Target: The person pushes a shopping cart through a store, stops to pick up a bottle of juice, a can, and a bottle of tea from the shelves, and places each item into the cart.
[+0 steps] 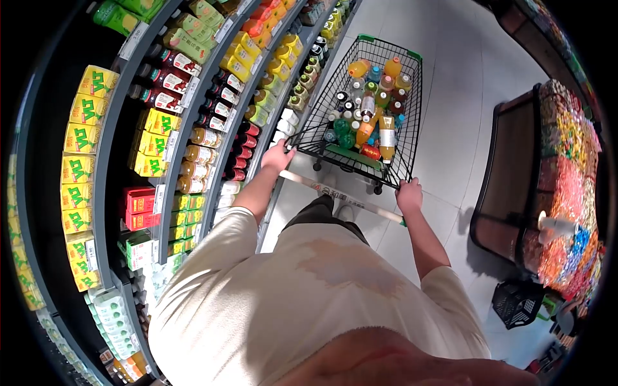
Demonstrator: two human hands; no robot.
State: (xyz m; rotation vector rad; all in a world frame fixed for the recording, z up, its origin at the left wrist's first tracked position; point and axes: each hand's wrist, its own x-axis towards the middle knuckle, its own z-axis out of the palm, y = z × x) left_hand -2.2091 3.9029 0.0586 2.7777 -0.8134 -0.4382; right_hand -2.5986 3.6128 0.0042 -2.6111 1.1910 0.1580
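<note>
A black wire shopping cart (415, 96) with green corner pieces stands in front of me. Its pale handle bar (341, 196) with printed lettering runs across near my body. My left hand (278, 156) is closed around the cart's left rear corner, close to the shelves. At the right rear corner, my right hand (409, 195) grips the cart frame, fingers wrapped round it. Inside lie many drinks: an orange bottle (365, 132), a bottle with a white label (387, 138), green bottles (346, 138) and a small red package (371, 152).
Shelves with yellow VLT packs (80, 138), dark-capped bottles (170, 80) and red boxes (140, 207) rise on the left. On the right stands a bin heaped with colourful wrapped sweets (563, 174). A black basket (517, 303) sits below it. Pale tiled floor (444, 148) lies between.
</note>
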